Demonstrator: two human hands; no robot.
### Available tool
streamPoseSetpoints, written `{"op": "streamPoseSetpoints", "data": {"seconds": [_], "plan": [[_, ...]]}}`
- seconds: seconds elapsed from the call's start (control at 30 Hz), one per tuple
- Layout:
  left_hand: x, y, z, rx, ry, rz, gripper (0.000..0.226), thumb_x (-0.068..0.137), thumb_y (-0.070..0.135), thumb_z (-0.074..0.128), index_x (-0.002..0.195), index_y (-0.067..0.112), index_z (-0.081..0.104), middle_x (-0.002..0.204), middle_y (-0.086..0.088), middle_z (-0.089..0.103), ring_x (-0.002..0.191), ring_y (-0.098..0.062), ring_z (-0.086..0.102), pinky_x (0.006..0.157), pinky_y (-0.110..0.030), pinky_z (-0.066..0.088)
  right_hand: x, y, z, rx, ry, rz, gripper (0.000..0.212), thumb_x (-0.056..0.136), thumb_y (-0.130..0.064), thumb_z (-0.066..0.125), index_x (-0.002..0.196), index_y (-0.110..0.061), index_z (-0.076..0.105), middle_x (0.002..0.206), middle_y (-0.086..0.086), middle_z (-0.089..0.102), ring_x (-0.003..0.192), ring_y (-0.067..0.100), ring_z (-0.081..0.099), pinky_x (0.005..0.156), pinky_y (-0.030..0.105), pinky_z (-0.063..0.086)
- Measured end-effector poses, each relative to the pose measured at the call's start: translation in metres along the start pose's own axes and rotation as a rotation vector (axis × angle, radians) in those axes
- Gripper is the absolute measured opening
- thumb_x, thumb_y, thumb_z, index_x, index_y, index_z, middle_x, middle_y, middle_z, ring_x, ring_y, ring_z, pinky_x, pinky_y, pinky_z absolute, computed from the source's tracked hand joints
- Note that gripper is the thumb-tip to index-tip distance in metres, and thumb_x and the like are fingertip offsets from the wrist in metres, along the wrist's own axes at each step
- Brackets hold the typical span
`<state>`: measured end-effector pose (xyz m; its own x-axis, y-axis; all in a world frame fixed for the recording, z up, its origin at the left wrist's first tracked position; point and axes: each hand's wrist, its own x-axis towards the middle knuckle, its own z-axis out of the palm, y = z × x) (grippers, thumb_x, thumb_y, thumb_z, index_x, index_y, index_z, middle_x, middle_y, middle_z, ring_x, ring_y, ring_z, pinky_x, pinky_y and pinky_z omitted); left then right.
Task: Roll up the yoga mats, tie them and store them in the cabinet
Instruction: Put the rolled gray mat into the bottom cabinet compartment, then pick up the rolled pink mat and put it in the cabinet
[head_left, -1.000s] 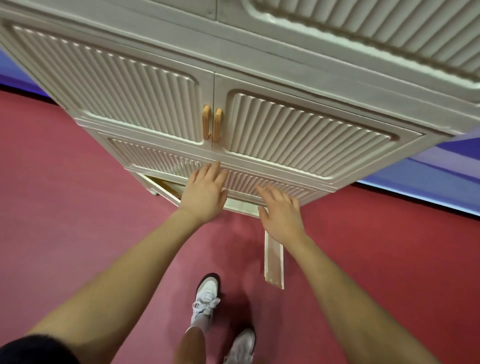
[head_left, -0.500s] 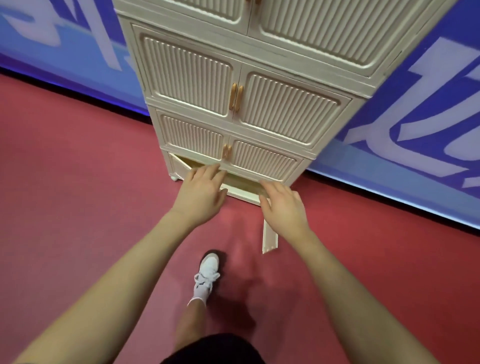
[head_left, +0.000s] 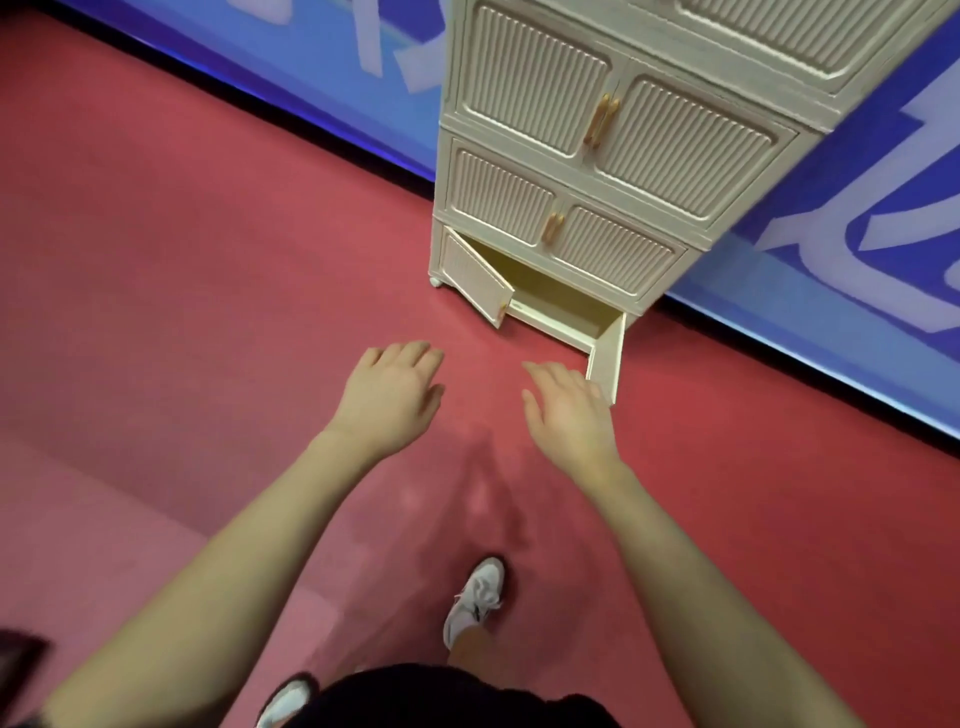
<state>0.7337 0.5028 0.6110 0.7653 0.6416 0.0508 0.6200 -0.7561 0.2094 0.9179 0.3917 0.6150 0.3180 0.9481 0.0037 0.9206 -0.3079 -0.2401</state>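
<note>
- Hovering over the red floor (head_left: 208, 260), both hands empty: left hand (head_left: 387, 395) and right hand (head_left: 569, 410) with fingers spread, relaxed.
- Standing beyond the hands, cabinet (head_left: 597, 156) with 2 bottom doors (head_left: 475, 278) hanging open.

Person, head-camera view. Arms bare to the frame's edge, no sleeves showing; left hand (head_left: 390, 393) and right hand (head_left: 567, 410) without rings or watch. Black garment (head_left: 457, 696) at bottom edge. White lace-up sneakers (head_left: 475, 597) with dark trim; white sock at ankle.
</note>
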Motion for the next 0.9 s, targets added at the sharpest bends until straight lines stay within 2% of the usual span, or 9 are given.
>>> {"op": "streamPoseSetpoints", "data": {"seconds": [0.13,0.27,0.4,0.53,0.7,0.83,0.9], "plan": [[-0.087,-0.055,-0.010,-0.001,0.022,-0.001,0.047,0.079,0.032,0.037,0.100,0.003,0.068,0.098,-0.015,0.069,0.078,-0.033,0.067,0.067,-0.038,0.052,-0.040,-0.087,0.025,-0.028,-0.032,-0.021,0.040,0.094,-0.022,0.050,0.132,-0.011,0.054,0.123,0.010,0.060,0.107,0.034,0.055,0.087,0.043,0.038],[-0.174,-0.111,-0.025,0.013,0.022,-0.010,0.047,0.080,0.032,0.037,0.100,0.003,0.068,0.098,-0.016,0.068,0.078,-0.034,0.067,0.067,-0.038,0.052,-0.077,-0.170,0.049,-0.042,-0.058,-0.033,0.044,0.097,-0.026,0.045,0.140,-0.016,0.045,0.131,0.005,0.054,0.115,0.030,0.050,0.092,0.040,0.033],[-0.265,-0.158,-0.037,0.016,0.026,-0.085,0.048,0.081,0.033,0.037,0.102,0.002,0.068,0.099,-0.016,0.068,0.080,-0.035,0.066,0.068,-0.039,0.052,-0.115,-0.252,0.073,-0.033,-0.127,-0.106,0.043,0.097,-0.027,0.044,0.138,-0.015,0.047,0.129,0.006,0.055,0.114,0.031,0.051,0.092,0.040,0.034],[-0.356,-0.190,-0.036,0.008,0.027,-0.213,0.049,0.081,0.033,0.037,0.103,0.001,0.067,0.099,-0.017,0.067,0.081,-0.036,0.065,0.069,-0.041,0.051,-0.152,-0.325,0.105,-0.009,-0.144,-0.234,0.045,0.086,-0.027,0.045,0.124,-0.009,0.061,0.110,0.011,0.065,0.095,0.036,0.061,0.079,0.043,0.044],[-0.467,-0.210,-0.024,0.023,0.055,-0.342,0.034,0.080,0.020,0.063,0.108,-0.001,0.065,0.103,-0.020,0.065,0.085,-0.039,0.064,0.071,-0.044,0.049,-0.211,-0.395,0.145,-0.031,-0.162,-0.378,0.040,0.091,-0.023,0.052,0.129,-0.011,0.056,0.117,0.010,0.062,0.103,0.034,0.057,0.085,0.043,0.040],[-0.546,-0.221,-0.016,0.066,0.045,-0.386,0.040,0.080,0.028,0.049,0.103,0.000,0.067,0.099,-0.020,0.067,0.081,-0.038,0.065,0.067,-0.041,0.052,-0.264,-0.439,0.178,-0.031,-0.200,-0.451,0.041,0.094,-0.024,0.051,0.134,-0.013,0.052,0.122,0.009,0.059,0.109,0.033,0.054,0.088,0.041,0.036],[-0.579,-0.227,-0.012,0.052,0.022,-0.410,0.038,0.076,0.024,0.056,0.102,-0.001,0.067,0.099,-0.022,0.067,0.081,-0.039,0.065,0.067,-0.043,0.052,-0.287,-0.460,0.192,-0.035,-0.239,-0.460,0.041,0.095,-0.024,0.049,0.135,-0.014,0.051,0.124,0.008,0.057,0.111,0.033,0.052,0.090,0.042,0.035]]}}
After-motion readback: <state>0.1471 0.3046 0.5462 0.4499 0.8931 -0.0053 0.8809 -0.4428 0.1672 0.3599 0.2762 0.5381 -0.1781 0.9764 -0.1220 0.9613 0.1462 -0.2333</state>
